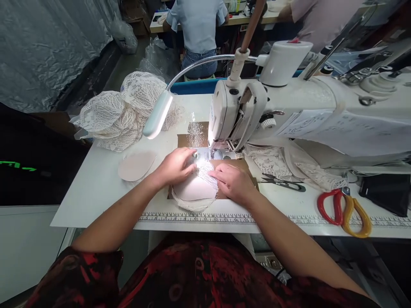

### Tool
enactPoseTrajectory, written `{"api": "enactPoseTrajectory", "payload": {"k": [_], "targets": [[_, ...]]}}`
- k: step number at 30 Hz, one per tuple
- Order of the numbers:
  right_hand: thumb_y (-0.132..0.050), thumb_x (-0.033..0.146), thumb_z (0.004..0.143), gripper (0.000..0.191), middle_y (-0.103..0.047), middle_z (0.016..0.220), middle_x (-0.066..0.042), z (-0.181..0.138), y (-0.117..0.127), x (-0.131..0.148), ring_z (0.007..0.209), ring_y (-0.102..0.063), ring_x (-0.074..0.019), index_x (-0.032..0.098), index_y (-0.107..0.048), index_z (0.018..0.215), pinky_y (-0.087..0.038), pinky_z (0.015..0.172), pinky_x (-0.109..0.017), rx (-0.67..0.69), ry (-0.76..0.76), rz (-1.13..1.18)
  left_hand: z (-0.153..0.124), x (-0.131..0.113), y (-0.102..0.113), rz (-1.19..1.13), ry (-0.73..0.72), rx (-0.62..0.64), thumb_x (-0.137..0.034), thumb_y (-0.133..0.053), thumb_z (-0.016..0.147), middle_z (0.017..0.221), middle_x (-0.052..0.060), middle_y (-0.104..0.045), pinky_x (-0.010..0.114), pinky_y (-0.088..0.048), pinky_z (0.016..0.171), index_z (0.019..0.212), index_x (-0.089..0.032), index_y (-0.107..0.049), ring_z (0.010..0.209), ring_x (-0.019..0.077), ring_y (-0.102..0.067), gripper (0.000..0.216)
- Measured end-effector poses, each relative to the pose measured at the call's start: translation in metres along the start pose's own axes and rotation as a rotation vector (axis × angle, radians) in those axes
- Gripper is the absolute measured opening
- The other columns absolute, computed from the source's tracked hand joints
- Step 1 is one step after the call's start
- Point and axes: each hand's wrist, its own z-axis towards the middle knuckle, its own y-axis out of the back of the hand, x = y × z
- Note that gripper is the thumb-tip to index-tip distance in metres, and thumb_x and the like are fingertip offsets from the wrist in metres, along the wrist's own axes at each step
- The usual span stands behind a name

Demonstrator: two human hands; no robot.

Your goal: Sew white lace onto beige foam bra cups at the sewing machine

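A white cup-shaped pad (195, 189) with lace on its upper side and a lace rim lies at the sewing machine's needle area. My left hand (178, 166) is at its upper left edge, fingers bent, thumb and fingertips pressed to it. From the right, my right hand (234, 182) grips the lace edge, its fingers curled and index finger on the lace. The sewing machine's head (224, 111) stands just beyond, its presser foot (213, 154) close to my left fingertips. Glare from the lamp blurs the spot between the hands.
Lace pieces (109, 113) are heaped back left, near a flat beige oval pad (136, 166). More lace (272, 160) lies under the machine arm. Thread snips (284, 183), red-and-yellow-handled scissors (345, 209) and a black phone-like object (387, 194) lie right. A lamp (159, 113) overhangs.
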Motion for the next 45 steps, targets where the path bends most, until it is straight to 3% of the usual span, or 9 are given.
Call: {"api": "enactPoseTrajectory", "payload": {"k": [4,13,17,21,23,28,31,36,45], "targets": [[-0.049,0.011,0.081,0.03,-0.061,0.081,-0.004,0.0,0.002,-0.002,0.075,-0.05,-0.0154,0.022,-0.071,0.097,-0.031,0.061,-0.026,0.022,-0.016,-0.02,0.02,0.006,0.0,-0.092,0.109,0.243,-0.024,-0.058,0.074,0.066,0.0,-0.054,0.026,-0.038,0.053,0.081,-0.016,-0.06,0.061,0.0149,-0.051,0.011],[-0.049,0.011,0.081,0.028,-0.06,0.079,-0.003,0.0,0.002,-0.005,0.074,-0.05,-0.0147,0.021,-0.072,0.094,-0.032,0.061,-0.026,0.005,-0.008,0.029,0.022,0.012,0.008,-0.92,0.236,0.403,-0.025,-0.075,0.062,0.066,-0.003,-0.049,0.02,-0.036,0.055,0.067,-0.017,-0.04,0.062,0.0096,-0.049,0.036],[-0.048,0.01,0.082,0.027,-0.06,0.077,-0.003,0.0,0.002,-0.005,0.072,-0.05,-0.0144,0.02,-0.072,0.091,-0.032,0.06,-0.026,-0.015,0.01,0.013,0.018,0.027,0.019,-0.812,0.302,0.23,-0.024,-0.074,0.064,0.064,-0.005,-0.044,0.019,-0.035,0.054,0.076,-0.016,-0.049,0.057,0.0073,-0.044,0.029],[-0.047,0.011,0.085,0.026,-0.059,0.074,-0.003,0.0,0.002,-0.004,0.07,-0.05,-0.0142,0.019,-0.071,0.087,-0.032,0.06,-0.026,-0.021,0.005,0.013,0.003,0.027,0.025,-0.429,0.289,-0.201,-0.024,-0.064,0.075,0.074,-0.001,-0.053,0.022,-0.04,0.058,0.085,-0.017,-0.055,0.062,0.0097,-0.049,0.015],[-0.046,0.012,0.084,0.026,-0.06,0.075,-0.003,0.0,0.002,-0.003,0.07,-0.05,-0.0143,0.019,-0.071,0.085,-0.032,0.06,-0.026,-0.021,-0.003,0.014,-0.007,0.017,0.022,-0.254,0.228,-0.289,-0.025,-0.056,0.082,0.085,0.002,-0.06,0.025,-0.046,0.065,0.093,-0.018,-0.058,0.072,0.0131,-0.056,0.013],[-0.045,0.008,0.076,0.024,-0.063,0.084,-0.005,0.0,0.004,-0.004,0.076,-0.052,-0.0162,0.017,-0.067,0.077,-0.036,0.065,-0.028,-0.057,-0.028,0.026,-0.015,-0.014,-0.009,-0.023,-0.164,0.073,-0.027,-0.051,0.087,0.115,0.012,-0.064,0.039,-0.048,0.094,0.102,-0.015,-0.064,0.107,0.0238,-0.059,0.023],[-0.043,0.006,0.074,0.035,-0.066,0.094,-0.006,0.0,0.005,-0.005,0.082,-0.053,-0.0183,0.017,-0.068,0.096,-0.038,0.069,-0.028,-0.074,-0.077,-0.009,-0.008,-0.021,-0.025,0.05,-0.312,0.159,-0.023,-0.047,0.089,0.124,0.014,-0.06,0.042,-0.044,0.102,0.107,-0.012,-0.064,0.117,0.0253,-0.054,0.027],[-0.04,0.007,0.08,0.041,-0.064,0.09,-0.006,0.002,0.006,-0.003,0.078,-0.051,-0.0197,0.021,-0.067,0.109,-0.034,0.067,-0.03,0.056,-0.158,-0.153,0.002,-0.023,-0.03,0.21,-0.256,0.177,-0.023,-0.047,0.088,0.134,0.018,-0.052,0.045,-0.048,0.094,0.129,-0.009,-0.052,0.114,0.0275,-0.054,0.043],[-0.041,0.007,0.081,0.038,-0.062,0.082,-0.006,0.008,0.001,-0.002,0.074,-0.049,-0.0195,0.02,-0.067,0.106,-0.029,0.064,-0.032,0.055,-0.187,-0.196,0.009,-0.019,-0.029,0.402,-0.246,0.167,-0.024,-0.043,0.09,0.137,0.013,-0.052,0.044,-0.049,0.085,0.13,-0.01,-0.053,0.107,0.0284,-0.053,0.043]]}}
